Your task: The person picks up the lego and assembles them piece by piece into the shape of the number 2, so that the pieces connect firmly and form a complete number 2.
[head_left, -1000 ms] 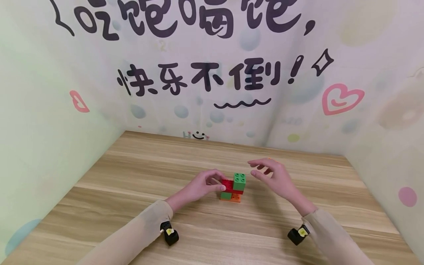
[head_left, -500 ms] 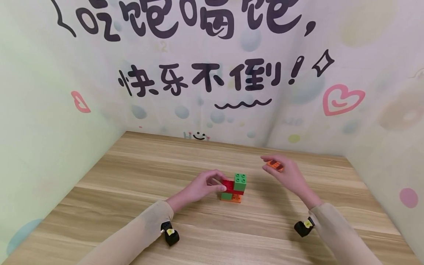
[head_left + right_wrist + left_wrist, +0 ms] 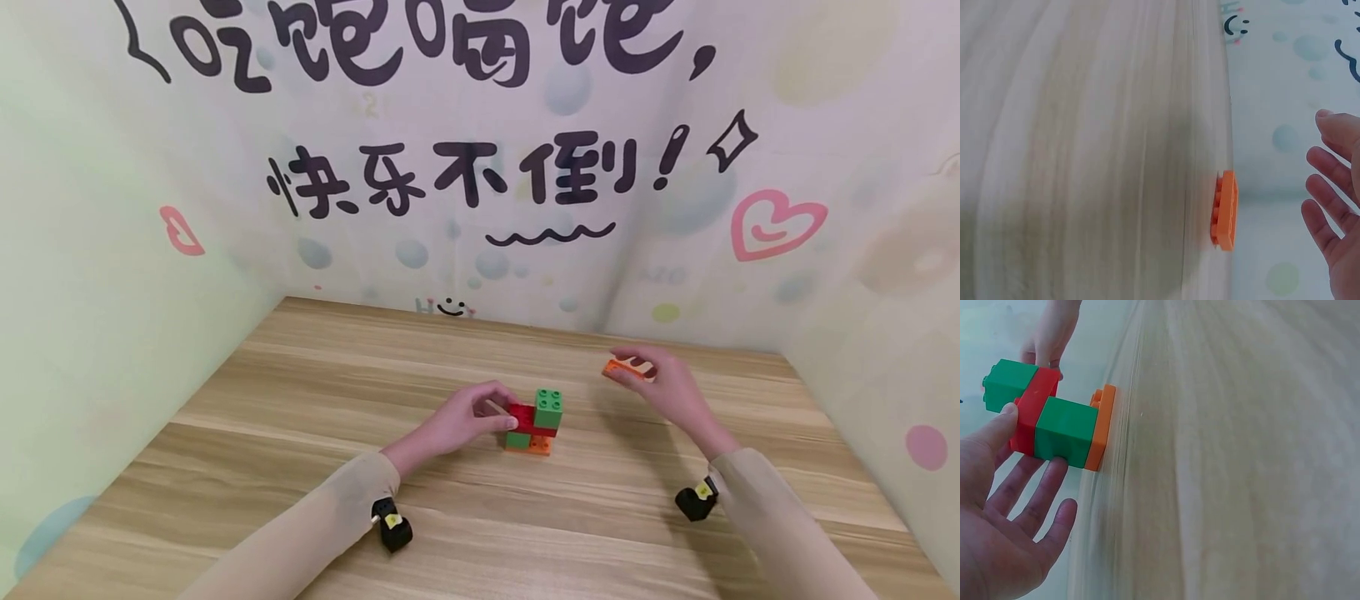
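A stack of toy building bricks (image 3: 523, 418) stands on the wooden table. It has an orange plate at the bottom, then a green brick (image 3: 1066, 428), a red brick (image 3: 1035, 412) and an upper green brick (image 3: 549, 407). My left hand (image 3: 465, 417) grips the red brick from the left, thumb in front. An orange plate brick (image 3: 1225, 211) lies studs down, farther back on the right. Over it hovers my right hand (image 3: 666, 385), fingers loosely bent. In the right wrist view a gap separates the fingers from this plate; in the head view they partly cover it.
The wooden table (image 3: 315, 400) ends at a printed back wall (image 3: 480, 275). Side walls stand at left (image 3: 135, 233) and right (image 3: 885, 350). A black wrist camera sits on each cuff, left (image 3: 392, 525) and right (image 3: 697, 500).
My right hand has moved right and back, away from the stack to above the loose orange plate brick. My left hand keeps its hold; it and the stack appear slightly farther right.
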A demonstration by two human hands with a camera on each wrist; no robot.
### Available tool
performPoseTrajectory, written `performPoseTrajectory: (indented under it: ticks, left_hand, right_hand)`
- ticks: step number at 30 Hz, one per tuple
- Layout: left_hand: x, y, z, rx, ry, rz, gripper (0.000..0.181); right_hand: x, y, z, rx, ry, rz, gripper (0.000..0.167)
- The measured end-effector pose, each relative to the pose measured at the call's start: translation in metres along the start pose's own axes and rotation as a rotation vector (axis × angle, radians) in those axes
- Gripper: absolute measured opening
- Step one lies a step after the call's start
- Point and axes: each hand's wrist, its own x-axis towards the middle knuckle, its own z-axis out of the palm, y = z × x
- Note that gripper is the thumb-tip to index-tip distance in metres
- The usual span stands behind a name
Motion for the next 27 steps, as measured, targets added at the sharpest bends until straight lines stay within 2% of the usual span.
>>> performPoseTrajectory:
  ticks: [17, 27]
  left_hand:
    - [0.005, 0.000, -0.002, 0.022, 0.007, 0.023, 0.024]
    - [0.008, -0.001, -0.007, 0.010, -0.003, 0.052, 0.025]
  right_hand:
    - [0.006, 0.031, -0.004, -0.025, -0.033, 0.006, 0.036]
    - [0.004, 0.043, -0.004, -0.029, -0.078, 0.054, 0.038]
